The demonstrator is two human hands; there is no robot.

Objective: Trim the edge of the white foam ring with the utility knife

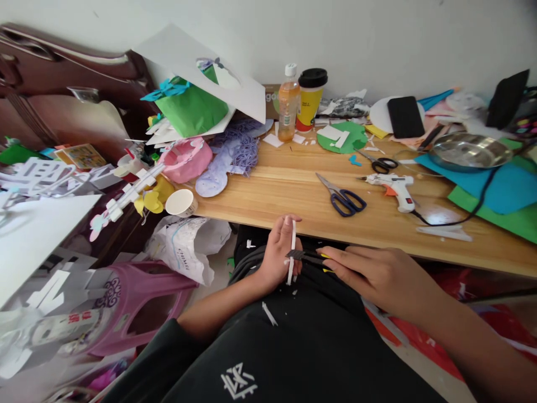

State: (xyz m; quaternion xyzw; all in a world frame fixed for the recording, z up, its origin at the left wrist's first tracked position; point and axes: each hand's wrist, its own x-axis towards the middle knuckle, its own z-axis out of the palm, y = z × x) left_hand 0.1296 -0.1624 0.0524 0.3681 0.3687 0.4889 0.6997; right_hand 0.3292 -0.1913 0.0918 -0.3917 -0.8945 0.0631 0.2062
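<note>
My left hand (277,251) pinches a narrow white paper strip (292,252) upright over my lap, just below the wooden table's front edge (293,221). In my right hand (373,274) is a pair of scissors (308,257) with yellow on the handle, their dark blades closed across the strip's middle. Small white paper scraps (269,313) lie on my black shirt and lap.
On the table lie blue-handled scissors (344,197), black scissors (380,163), a white glue gun (392,186) with a black cord, a drink bottle (288,103), a yellow cup (311,99), a phone (405,116), a metal bowl (467,150) and coloured paper. A pink stool (138,302) and clutter stand at left.
</note>
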